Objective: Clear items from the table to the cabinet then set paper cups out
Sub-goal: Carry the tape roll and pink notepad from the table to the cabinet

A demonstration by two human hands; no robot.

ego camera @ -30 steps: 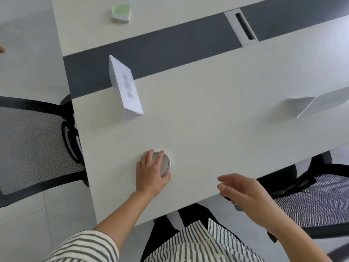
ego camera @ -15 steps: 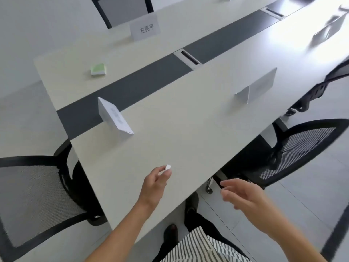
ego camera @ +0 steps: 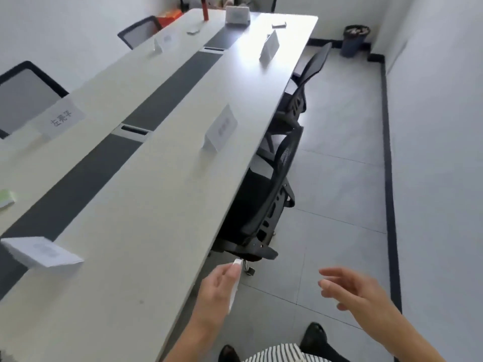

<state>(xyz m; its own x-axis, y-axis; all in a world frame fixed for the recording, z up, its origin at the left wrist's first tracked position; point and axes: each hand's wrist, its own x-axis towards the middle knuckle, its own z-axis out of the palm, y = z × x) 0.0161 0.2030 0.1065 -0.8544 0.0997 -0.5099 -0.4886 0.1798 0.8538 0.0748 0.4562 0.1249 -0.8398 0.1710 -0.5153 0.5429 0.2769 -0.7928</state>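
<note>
My left hand [ego camera: 217,288] hovers just off the near right edge of the long white table [ego camera: 146,231], shut on a thin white round disc [ego camera: 234,283] seen edge-on. My right hand [ego camera: 350,291] floats over the floor to the right, fingers spread and holding nothing. On the table stand folded white name cards [ego camera: 222,129], one near me at the left [ego camera: 41,253] and others farther along [ego camera: 270,45]. A green notepad [ego camera: 6,199] lies at the far left. No cabinet or paper cups are in view.
Black mesh chairs [ego camera: 264,205] are tucked along the table's right side, with more chairs [ego camera: 23,95] on the left. A dark bin [ego camera: 355,39] stands in the far corner. A red object [ego camera: 205,9] and small flat items [ego camera: 194,30] sit at the table's far end.
My left hand lifted the round disc off the table and carried it past the edge. My view swung right, down the length of the table.
</note>
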